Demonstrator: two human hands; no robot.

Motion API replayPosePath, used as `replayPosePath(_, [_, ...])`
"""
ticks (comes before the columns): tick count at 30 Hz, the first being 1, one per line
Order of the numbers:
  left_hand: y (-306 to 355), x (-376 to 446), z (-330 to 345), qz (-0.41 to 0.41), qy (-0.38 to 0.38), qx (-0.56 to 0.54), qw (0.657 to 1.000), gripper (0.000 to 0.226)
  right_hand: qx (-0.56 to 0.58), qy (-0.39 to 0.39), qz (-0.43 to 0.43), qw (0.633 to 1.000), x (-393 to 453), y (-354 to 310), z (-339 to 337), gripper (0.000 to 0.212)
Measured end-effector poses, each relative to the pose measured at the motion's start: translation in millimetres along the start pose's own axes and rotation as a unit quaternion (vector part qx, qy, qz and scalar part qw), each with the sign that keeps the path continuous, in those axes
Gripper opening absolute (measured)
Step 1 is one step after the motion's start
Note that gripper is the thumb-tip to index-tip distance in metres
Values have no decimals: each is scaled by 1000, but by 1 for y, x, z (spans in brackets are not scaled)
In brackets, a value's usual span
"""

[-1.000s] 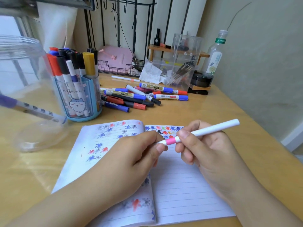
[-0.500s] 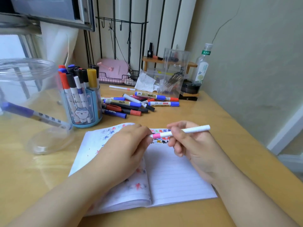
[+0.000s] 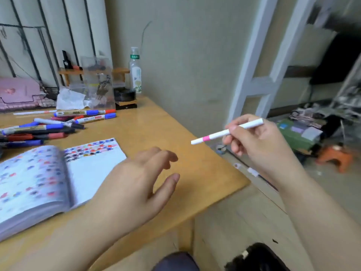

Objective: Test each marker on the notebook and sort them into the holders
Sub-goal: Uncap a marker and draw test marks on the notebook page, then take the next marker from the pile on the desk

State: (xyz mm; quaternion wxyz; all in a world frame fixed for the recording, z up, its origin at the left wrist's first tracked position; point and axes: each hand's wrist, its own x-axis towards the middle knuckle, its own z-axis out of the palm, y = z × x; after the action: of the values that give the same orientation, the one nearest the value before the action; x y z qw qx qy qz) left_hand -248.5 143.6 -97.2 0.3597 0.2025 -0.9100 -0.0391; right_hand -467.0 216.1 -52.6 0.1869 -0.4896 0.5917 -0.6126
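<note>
Right hand: pinches the white marker, right of centre, beyond the counter edge.
Left hand: fingers relaxed, empty, beside the notebook.
Loose markers: upper left.

The open notebook lies on the bench at the left; behind it lies a heap of markers; behind those stand a clear box and, to its right, a bottle; beyond the bench's right edge, a marker is above the floor.
</note>
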Motion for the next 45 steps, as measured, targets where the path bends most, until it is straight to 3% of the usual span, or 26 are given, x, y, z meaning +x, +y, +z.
replayPosePath(4, [67,13,66,108,-45,-61,991,23,-115,88,45,988,-58,32,-90,10])
replayPosePath(8, [116,12,135,137,-108,-86,981,27,-221,96,145,960,-118,91,-151,11])
replayPosePath(16, [132,-7,217,111,-195,-57,973,30,-319,13,268,909,-172,188,-176,6])
replayPosePath(19, [129,-6,218,106,-191,-46,975,29,-359,-36,323,875,-170,202,-179,38])
replayPosePath(21, [126,-3,212,102,-187,-52,976,30,-382,-40,307,870,-162,195,-178,42])
replayPosePath(26, [115,19,160,110,-124,-46,985,26,-354,-10,165,920,-126,136,-152,9])
replayPosePath(31, [67,34,81,65,-64,27,995,24,-299,-56,16,953,-72,74,-78,9])
replayPosePath(39, [-55,-2,-23,-69,-53,181,980,20,-289,-226,-113,924,16,42,79,5])
replayPosePath(45, [-131,-27,-62,-187,-28,227,955,17,-294,-320,-147,889,62,43,186,3])
